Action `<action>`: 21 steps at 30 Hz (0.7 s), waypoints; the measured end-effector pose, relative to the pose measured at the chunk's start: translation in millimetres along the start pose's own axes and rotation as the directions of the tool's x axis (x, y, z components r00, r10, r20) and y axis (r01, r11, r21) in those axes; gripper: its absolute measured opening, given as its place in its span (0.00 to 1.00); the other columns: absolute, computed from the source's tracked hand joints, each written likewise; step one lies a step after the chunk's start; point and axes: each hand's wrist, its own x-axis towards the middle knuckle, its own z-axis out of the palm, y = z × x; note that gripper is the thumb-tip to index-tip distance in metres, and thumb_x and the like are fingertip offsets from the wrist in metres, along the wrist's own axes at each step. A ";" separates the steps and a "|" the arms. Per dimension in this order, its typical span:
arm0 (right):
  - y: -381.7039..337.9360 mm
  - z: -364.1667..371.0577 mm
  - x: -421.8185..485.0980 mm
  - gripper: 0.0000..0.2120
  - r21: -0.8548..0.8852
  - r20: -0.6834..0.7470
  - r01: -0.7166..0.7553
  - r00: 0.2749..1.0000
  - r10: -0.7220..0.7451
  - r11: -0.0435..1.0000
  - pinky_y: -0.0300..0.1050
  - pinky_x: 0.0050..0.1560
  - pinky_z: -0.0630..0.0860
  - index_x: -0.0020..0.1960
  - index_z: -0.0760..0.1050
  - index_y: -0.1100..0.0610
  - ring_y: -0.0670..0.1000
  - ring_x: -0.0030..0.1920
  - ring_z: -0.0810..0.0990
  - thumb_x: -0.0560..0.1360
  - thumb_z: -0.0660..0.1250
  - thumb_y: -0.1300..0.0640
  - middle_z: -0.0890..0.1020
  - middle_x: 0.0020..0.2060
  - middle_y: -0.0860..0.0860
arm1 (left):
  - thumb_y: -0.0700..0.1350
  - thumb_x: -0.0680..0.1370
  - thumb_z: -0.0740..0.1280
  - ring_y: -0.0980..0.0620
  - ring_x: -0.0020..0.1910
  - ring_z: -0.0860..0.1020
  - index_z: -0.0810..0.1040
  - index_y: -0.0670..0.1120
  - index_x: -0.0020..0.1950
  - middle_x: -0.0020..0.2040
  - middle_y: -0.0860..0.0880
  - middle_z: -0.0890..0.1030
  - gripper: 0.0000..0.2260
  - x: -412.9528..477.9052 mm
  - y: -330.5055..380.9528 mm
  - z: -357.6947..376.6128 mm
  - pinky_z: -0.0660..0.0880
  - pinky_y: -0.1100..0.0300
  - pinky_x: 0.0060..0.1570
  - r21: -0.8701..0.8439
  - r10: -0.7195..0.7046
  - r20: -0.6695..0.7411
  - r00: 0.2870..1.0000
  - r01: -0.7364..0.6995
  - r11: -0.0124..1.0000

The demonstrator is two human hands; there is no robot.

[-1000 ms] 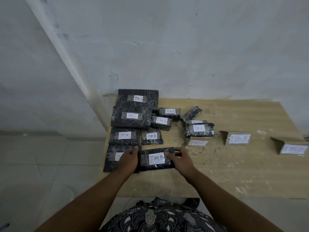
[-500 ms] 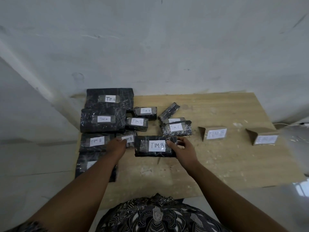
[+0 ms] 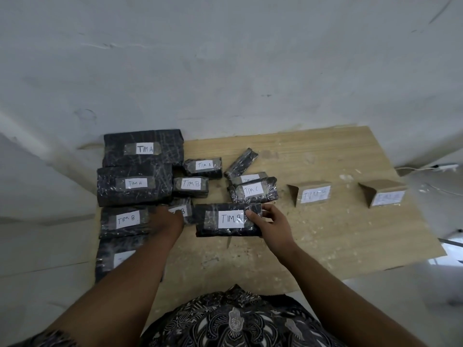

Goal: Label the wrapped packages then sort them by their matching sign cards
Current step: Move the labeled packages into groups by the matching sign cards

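Grey wall, wooden worktop: right hand pinches the right end of a TIM B package lying left of centre, likely to tuck it into the B group along the left edge. Left hand covers a small B package there, perhaps clearing room; whether its fingers grip, I cannot tell

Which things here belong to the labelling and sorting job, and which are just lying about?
Job: big TIM B package in the right hand; small TIM B package under the left hand; TIM A packages; TIM C package; two sign cards.
Lying about: white power strip, beyond the table.
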 end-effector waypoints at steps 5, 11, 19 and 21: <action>-2.9 0.3 8.6 0.36 0.069 -0.021 0.002 1.000 -0.001 0.998 0.60 0.56 0.85 0.62 0.81 0.44 0.53 0.53 0.88 0.61 0.80 0.26 0.86 0.56 0.48 | 0.53 0.78 0.70 0.38 0.65 0.76 0.78 0.45 0.64 0.67 0.38 0.76 0.18 -6.0 8.5 6.6 0.74 0.48 0.65 0.034 0.056 -0.011 0.998 -0.055 0.998; -17.5 -11.9 24.8 0.37 0.110 0.045 0.062 0.997 -0.068 0.992 0.58 0.56 0.86 0.62 0.81 0.47 0.52 0.53 0.88 0.62 0.80 0.27 0.86 0.53 0.50 | 0.61 0.71 0.66 0.43 0.50 0.82 0.82 0.53 0.55 0.54 0.46 0.82 0.18 -10.6 28.7 6.4 0.78 0.53 0.46 0.082 0.099 -0.040 0.994 -0.096 0.992; -53.4 -68.9 84.2 0.28 0.086 0.169 0.148 0.972 -0.161 0.985 0.57 0.55 0.85 0.58 0.82 0.43 0.52 0.54 0.87 0.64 0.80 0.30 0.85 0.54 0.45 | 0.59 0.72 0.68 0.48 0.42 0.83 0.82 0.52 0.45 0.44 0.50 0.83 0.12 -33.7 74.2 34.6 0.83 0.49 0.45 -0.081 0.106 -0.210 0.972 -0.125 0.989; -53.8 -84.4 100.2 0.28 0.084 0.188 0.151 0.968 -0.165 0.985 0.57 0.54 0.85 0.59 0.82 0.42 0.51 0.54 0.87 0.64 0.80 0.29 0.86 0.54 0.45 | 0.50 0.78 0.71 0.47 0.45 0.81 0.81 0.48 0.51 0.47 0.49 0.82 0.07 -57.3 101.8 41.7 0.80 0.51 0.48 -0.127 0.118 -0.254 0.960 -0.155 0.980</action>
